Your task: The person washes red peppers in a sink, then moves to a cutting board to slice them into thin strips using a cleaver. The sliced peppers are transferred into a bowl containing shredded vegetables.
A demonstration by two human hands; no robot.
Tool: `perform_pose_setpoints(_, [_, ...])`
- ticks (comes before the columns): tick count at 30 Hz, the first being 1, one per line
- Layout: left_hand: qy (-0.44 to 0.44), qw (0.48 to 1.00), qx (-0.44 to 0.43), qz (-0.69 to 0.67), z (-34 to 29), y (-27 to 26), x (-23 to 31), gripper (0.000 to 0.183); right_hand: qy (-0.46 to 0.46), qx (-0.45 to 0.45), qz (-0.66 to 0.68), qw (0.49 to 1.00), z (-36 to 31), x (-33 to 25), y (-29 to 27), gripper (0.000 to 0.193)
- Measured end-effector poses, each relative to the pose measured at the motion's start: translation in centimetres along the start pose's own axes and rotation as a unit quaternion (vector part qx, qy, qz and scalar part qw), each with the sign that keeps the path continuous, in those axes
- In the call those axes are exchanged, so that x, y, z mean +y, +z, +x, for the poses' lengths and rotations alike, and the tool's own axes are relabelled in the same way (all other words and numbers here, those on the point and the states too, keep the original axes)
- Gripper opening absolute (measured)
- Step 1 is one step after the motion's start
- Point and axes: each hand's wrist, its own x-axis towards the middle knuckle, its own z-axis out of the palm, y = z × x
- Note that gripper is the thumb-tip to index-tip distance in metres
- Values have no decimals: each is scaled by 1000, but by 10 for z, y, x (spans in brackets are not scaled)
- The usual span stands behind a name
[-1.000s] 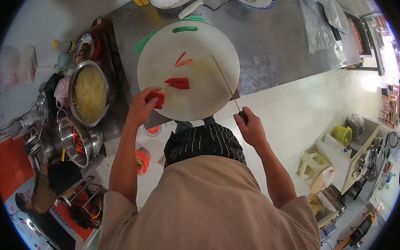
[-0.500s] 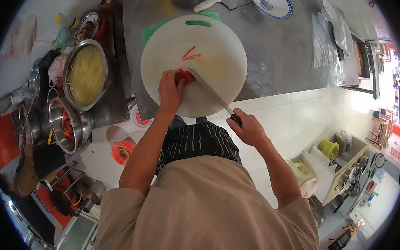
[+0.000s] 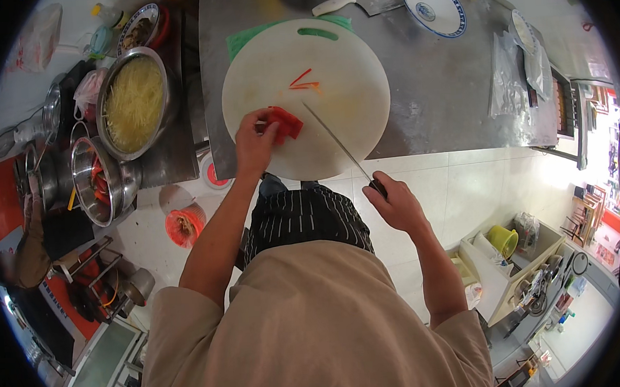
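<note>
My left hand (image 3: 254, 140) presses a red pepper piece (image 3: 287, 123) flat on the round white cutting board (image 3: 338, 59). My right hand (image 3: 395, 204) grips the dark handle of a long thin knife (image 3: 335, 144), whose blade reaches up-left over the board, its tip just right of the pepper. A few thin red strips (image 3: 303, 82) lie further up the board. The board rests on a green mat on the steel counter (image 3: 424, 96).
A blue-rimmed white bowl (image 3: 435, 5) and a cleaver (image 3: 356, 2) sit at the counter's far edge, plastic bags (image 3: 511, 78) at its right. To the left stand a steel bowl of pale shredded food (image 3: 133, 101) and a smaller steel bowl with red pieces (image 3: 99, 180).
My left hand moved onto the board and gathered the red pepper under its fingers. The knife blade swung in beside it. My view shifted forward over the counter.
</note>
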Motion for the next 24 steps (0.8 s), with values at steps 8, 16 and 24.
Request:
perform_pose_setpoints(8, [323,886,45,328,-9,12,-1,31,-13,-12,25,1000,3,5,21,37])
perform_pose_setpoints(16, [408,853,-73,318,-1,2,-12,42,39,-67,54,996,2,2,15,38])
perform_pose_setpoints(24, [415,857,-98,290,6,-4,-10,37,39,-37,14,998,26,-11,21,40])
